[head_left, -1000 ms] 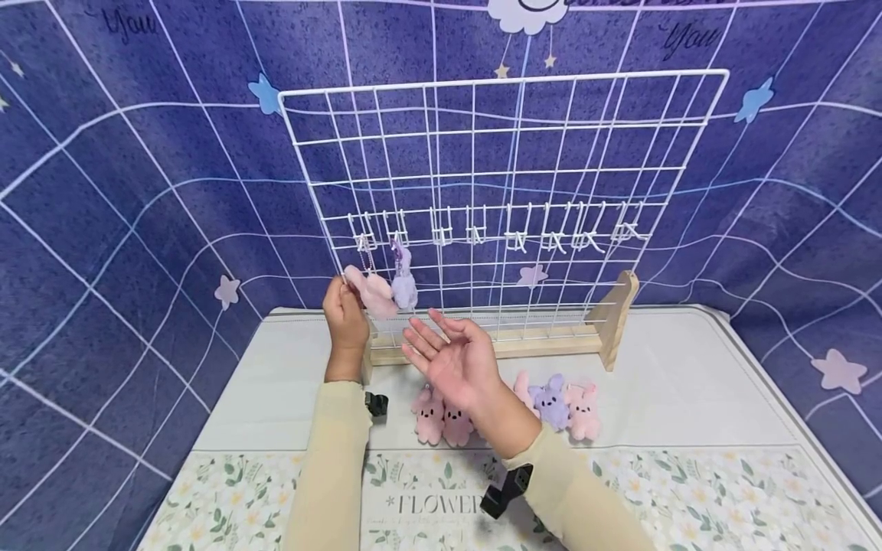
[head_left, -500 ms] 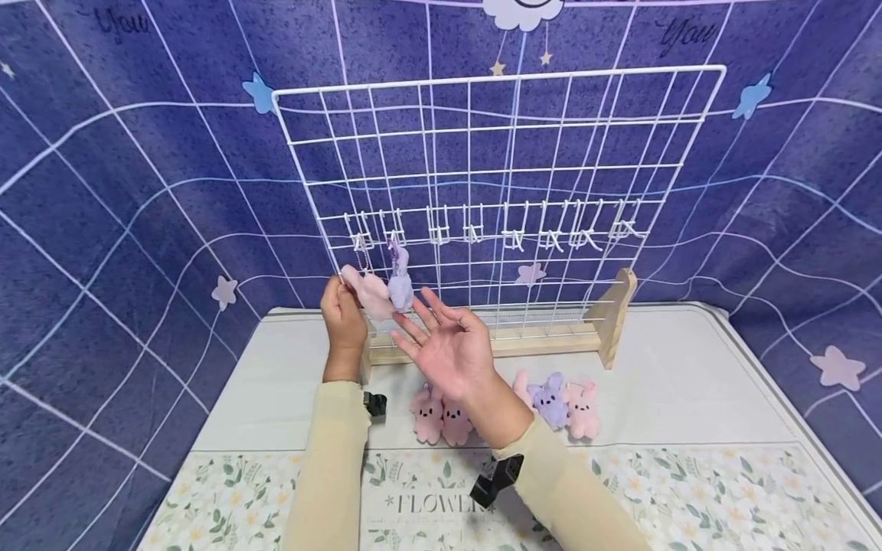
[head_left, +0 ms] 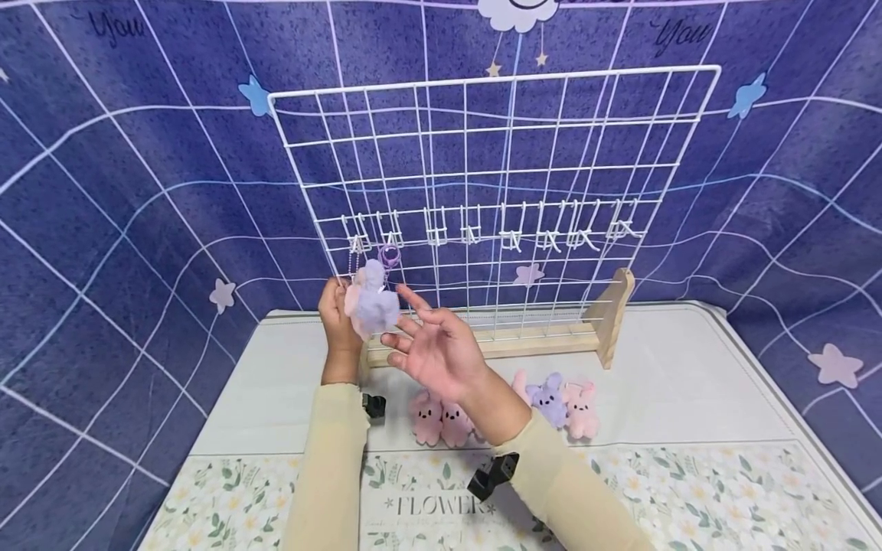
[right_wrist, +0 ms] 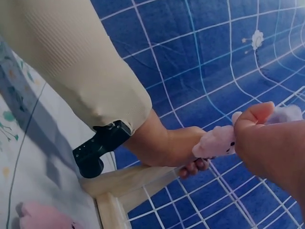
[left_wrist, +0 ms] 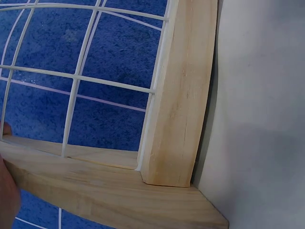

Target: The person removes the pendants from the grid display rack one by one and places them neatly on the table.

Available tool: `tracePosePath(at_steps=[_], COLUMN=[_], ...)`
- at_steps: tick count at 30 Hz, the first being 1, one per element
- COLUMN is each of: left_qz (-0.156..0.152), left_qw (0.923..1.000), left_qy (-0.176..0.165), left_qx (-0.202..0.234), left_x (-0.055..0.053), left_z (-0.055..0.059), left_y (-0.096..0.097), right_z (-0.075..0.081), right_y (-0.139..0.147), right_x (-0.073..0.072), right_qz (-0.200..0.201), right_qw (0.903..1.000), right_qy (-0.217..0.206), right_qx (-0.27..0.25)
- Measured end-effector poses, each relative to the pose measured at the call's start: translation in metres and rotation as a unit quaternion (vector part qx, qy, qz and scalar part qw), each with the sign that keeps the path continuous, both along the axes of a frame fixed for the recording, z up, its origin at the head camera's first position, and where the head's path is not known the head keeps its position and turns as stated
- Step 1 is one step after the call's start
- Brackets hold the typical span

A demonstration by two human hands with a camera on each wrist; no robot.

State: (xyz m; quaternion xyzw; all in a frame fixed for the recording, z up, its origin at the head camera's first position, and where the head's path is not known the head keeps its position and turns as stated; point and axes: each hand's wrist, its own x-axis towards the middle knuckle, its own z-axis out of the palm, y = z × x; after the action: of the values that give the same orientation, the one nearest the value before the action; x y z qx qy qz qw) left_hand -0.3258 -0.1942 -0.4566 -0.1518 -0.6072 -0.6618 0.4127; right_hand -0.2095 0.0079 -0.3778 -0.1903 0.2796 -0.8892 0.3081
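My left hand [head_left: 338, 325] grips the wooden left support [left_wrist: 178, 105] of a white wire grid rack [head_left: 465, 130]. In the right wrist view, its fingers show curled around the wood. A light purple plush keychain [head_left: 377, 308] hangs by a purple cord from the second hook. It swings across a pink plush keychain [right_wrist: 214, 142], which hangs by a bead chain on the first hook and is mostly hidden behind it in the head view. My right hand [head_left: 441, 356] is palm up with fingers spread, the fingertips right at the purple plush's side.
Several white hooks [head_left: 510, 239] line the grid to the right. On the white table mat lie pink plush keychains [head_left: 427, 419] and, farther right, a purple one [head_left: 547, 402] beside another pink one [head_left: 582, 411]. A black wrist camera [head_left: 492, 474] sits on my right sleeve.
My right hand has moved slightly left. The purple plush has swung left and turned, covering most of the pink one. My left hand keeps its grip.
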Motion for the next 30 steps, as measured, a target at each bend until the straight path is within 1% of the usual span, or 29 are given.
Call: tracePosePath(at_steps=[3,5,7,11,16,21,25,30], left_qz=[0.013,0.022,0.025,0.025,0.026,0.028,0.034,0.043], left_qw=[0.9998,0.9994,0.9992,0.9992,0.9993,0.9994,0.9991,0.9987], left_qy=[0.000,-0.005,-0.011,-0.014,-0.007,-0.001,0.002,-0.009], left_qx=[-0.015,-0.026,-0.029,-0.028,-0.027,-0.022,-0.025,-0.027], left_x=[0.000,0.000,0.001,0.001,-0.002,0.000,0.001,0.003], left_z=[-0.001,-0.001,-0.001,0.000,0.001,0.003,0.005,0.006], left_y=[0.000,0.000,0.000,0.000,0.000,0.001,0.003,0.004], right_z=[0.000,0.000,0.002,0.009,0.015,0.014,0.013,0.011], right_y=[-0.002,-0.003,-0.003,-0.003,0.001,0.003,0.004,0.006], right_x=[0.001,0.003,0.005,0.012,0.017,0.019,0.022,0.026], right_qz=[0.006,0.004,-0.007,-0.034,-0.048,-0.045,-0.054,-0.087], right_qw=[0.9996,0.9987,0.9974,0.9943,0.9911,0.9851,0.9810,0.9766], right_qy=[0.029,0.051,0.068,0.088,0.119,0.164,0.181,0.178], right_qx=[-0.003,0.004,0.023,0.051,0.036,0.025,0.044,0.084])
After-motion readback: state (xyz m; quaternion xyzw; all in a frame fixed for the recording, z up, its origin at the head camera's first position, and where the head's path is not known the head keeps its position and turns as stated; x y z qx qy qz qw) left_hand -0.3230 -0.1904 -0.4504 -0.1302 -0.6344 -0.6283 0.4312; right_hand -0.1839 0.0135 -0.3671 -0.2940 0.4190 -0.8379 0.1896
